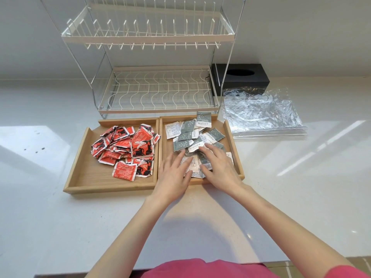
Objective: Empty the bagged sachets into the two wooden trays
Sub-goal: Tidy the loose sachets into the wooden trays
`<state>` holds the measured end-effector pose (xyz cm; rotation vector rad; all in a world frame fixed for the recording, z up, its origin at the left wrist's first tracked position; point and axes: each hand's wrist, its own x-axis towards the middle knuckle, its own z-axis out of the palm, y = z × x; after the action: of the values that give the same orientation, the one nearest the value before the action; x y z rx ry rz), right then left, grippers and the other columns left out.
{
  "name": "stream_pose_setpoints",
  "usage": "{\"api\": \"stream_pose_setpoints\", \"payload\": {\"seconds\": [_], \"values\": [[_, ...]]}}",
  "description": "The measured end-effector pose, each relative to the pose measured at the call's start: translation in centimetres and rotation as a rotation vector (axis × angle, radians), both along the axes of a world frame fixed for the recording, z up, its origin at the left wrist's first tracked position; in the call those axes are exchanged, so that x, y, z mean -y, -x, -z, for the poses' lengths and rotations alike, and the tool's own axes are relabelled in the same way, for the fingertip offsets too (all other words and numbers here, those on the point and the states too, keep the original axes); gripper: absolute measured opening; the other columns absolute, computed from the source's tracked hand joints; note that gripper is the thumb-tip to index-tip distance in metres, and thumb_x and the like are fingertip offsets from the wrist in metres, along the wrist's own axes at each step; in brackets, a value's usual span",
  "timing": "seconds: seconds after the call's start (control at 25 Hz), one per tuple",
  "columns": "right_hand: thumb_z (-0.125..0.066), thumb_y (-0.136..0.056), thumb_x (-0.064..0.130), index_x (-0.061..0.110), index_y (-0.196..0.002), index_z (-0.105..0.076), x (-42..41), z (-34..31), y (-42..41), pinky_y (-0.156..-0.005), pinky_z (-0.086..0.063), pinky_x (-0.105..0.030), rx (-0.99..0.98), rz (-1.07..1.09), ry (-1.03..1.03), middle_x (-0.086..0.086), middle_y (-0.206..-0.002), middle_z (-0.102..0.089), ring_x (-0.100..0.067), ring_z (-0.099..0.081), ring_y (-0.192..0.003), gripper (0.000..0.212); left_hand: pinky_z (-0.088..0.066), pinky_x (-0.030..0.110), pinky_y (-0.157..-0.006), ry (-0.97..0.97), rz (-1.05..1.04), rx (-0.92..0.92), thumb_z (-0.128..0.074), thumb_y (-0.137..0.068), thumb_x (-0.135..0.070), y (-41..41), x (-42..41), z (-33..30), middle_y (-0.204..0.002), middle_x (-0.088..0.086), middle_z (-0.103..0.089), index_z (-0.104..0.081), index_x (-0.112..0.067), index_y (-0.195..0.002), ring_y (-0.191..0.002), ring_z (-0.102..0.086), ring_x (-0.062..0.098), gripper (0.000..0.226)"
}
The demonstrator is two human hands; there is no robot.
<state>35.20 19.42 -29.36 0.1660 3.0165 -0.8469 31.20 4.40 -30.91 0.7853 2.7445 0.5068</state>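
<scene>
Two wooden trays stand side by side on the white counter. The left tray (80, 157) holds a heap of red and black sachets (128, 149). In the right tray (228, 133) lies a pile of grey-green and white sachets (192, 133). My left hand (174, 175) and my right hand (218, 167) rest flat on the near part of that pile, fingers spread, with some sachets hidden beneath them. Neither hand grips anything. Empty clear plastic bags (263, 115) lie flat to the right of the trays.
A white wire dish rack (158, 91) stands right behind the trays. A black tissue box (241, 77) sits behind the plastic bags at the back right. The counter's front edge runs just in front of my body.
</scene>
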Motion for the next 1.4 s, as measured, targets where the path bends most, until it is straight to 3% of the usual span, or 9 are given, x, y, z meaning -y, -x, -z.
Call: {"api": "stream_pose_setpoints", "payload": {"seconds": [0.12,0.32,0.76,0.88,1.12,1.4], "values": [[-0.04,-0.094,0.031,0.022,-0.144,-0.022,0.3,0.6,0.2,-0.115,-0.013,-0.045,0.171,0.008,-0.097,-0.002,-0.157,-0.01,-0.025,-0.006,-0.144,0.054,-0.004,0.041,-0.116,0.129,0.039,0.048,-0.024,-0.095,-0.039,0.0,-0.3,0.3,-0.156,-0.001,-0.012,-0.022,-0.029,-0.142,-0.143,-0.004,0.027,0.047],[-0.035,-0.096,0.032,0.028,-0.145,-0.015,1.5,0.9,0.9,-0.117,-0.008,-0.046,0.309,-0.055,-0.1,-0.001,-0.158,0.002,-0.034,0.005,-0.143,0.053,-0.006,0.039,-0.116,0.179,0.01,0.056,-0.027,-0.095,-0.039,0.8,-0.3,0.3,-0.154,0.006,-0.018,-0.022,-0.026,-0.142,-0.142,-0.01,0.029,0.049],[-0.038,-0.095,0.03,0.028,-0.143,-0.022,-0.3,-0.3,0.2,-0.118,-0.007,-0.043,0.198,-0.063,-0.101,0.001,-0.157,-0.009,-0.025,-0.003,-0.145,0.051,-0.008,0.04,-0.115,0.048,-0.085,-0.081,-0.038,-0.092,-0.033,0.6,-0.4,-1.7,-0.153,0.008,-0.021,-0.031,-0.022,-0.138,-0.142,-0.014,0.023,0.048],[-0.041,-0.093,0.032,0.028,-0.143,-0.023,-2.1,-1.2,-0.1,-0.117,-0.004,-0.042,0.13,-0.038,-0.107,0.0,-0.157,-0.01,-0.024,-0.002,-0.145,0.053,-0.005,0.042,-0.115,0.036,-0.092,-0.121,-0.037,-0.092,-0.036,0.3,-1.5,-2.8,-0.155,0.008,-0.013,-0.022,-0.021,-0.141,-0.143,-0.007,0.025,0.054],[-0.046,-0.091,0.031,0.028,-0.144,-0.019,-8.0,-2.9,-1.1,-0.116,-0.002,-0.043,0.096,-0.009,-0.158,0.003,-0.157,-0.005,-0.022,0.003,-0.145,0.06,-0.002,0.045,-0.115,0.036,-0.066,-0.137,-0.038,-0.09,-0.042,-0.5,-6.5,-4.2,-0.156,0.007,-0.007,-0.014,-0.022,-0.143,-0.144,0.0,0.026,0.061],[-0.046,-0.092,0.032,0.027,-0.145,-0.013,-15.9,-3.2,-2.9,-0.116,0.0,-0.041,0.129,-0.003,-0.229,0.002,-0.158,-0.001,-0.021,0.005,-0.145,0.062,-0.001,0.044,-0.114,0.034,-0.043,-0.154,-0.039,-0.09,-0.04,-1.3,-13.5,-4.8,-0.156,0.007,-0.008,-0.018,-0.021,-0.143,-0.144,-0.001,0.025,0.06]]}}
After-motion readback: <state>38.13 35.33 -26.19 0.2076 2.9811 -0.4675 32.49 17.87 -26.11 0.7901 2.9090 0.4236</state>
